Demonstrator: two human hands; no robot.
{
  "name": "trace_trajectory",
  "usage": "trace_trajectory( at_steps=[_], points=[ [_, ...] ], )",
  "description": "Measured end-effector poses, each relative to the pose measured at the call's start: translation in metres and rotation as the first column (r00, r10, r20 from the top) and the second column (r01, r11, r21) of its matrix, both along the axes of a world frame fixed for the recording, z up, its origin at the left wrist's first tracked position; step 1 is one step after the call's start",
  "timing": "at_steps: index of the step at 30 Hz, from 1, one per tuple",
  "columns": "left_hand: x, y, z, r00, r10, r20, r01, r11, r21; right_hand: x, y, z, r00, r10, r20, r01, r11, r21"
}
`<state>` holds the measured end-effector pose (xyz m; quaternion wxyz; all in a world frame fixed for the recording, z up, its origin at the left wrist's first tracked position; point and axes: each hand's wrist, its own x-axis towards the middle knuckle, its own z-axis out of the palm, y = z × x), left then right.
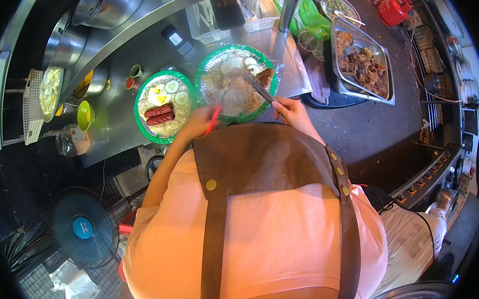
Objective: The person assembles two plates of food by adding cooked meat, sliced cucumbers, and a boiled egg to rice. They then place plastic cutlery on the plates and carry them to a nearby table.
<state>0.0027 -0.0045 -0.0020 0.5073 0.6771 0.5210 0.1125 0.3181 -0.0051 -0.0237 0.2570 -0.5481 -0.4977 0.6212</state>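
Note:
My right hand (292,111) grips metal tongs (258,87) whose tips reach a brown piece of meat (265,76) on a green-rimmed plate (236,83) of rice with cucumber slices. My left hand (199,123) holds a red-handled utensil (214,119) at the near edge of that plate. To its left sits a second green plate (162,106) with rice, two sausages, a fried egg and cucumber slices. Both plates rest on a steel counter (115,114).
A steel tray of cooked meat (363,61) stands at the right. White baskets (209,21), green bags (308,16), a small green bowl (85,115), large metal pots (108,2) and a blue fan (84,229) on the floor surround the counter.

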Motion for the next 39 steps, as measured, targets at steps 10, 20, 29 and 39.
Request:
trace_trajectory(
  at_steps=[10,20,29,39],
  points=[
    [0.005,-0.007,-0.023,0.986,0.129,0.102,-0.125,0.991,-0.048,0.003,-0.001,0.021,0.963,0.065,0.263,-0.102,0.986,0.130],
    [0.009,0.002,-0.028,0.996,0.083,0.038,-0.073,0.975,-0.208,-0.018,-0.007,-0.001,0.816,0.004,0.578,-0.167,0.959,0.229],
    [0.003,-0.001,-0.002,0.998,-0.063,0.021,0.066,0.971,-0.229,0.005,0.002,0.001,0.949,-0.139,0.284,0.072,0.970,0.232],
    [0.024,-0.002,0.013,0.977,0.154,0.148,-0.111,0.958,-0.263,-0.008,-0.003,0.025,0.987,-0.116,0.112,0.093,0.978,0.189]
  ],
)
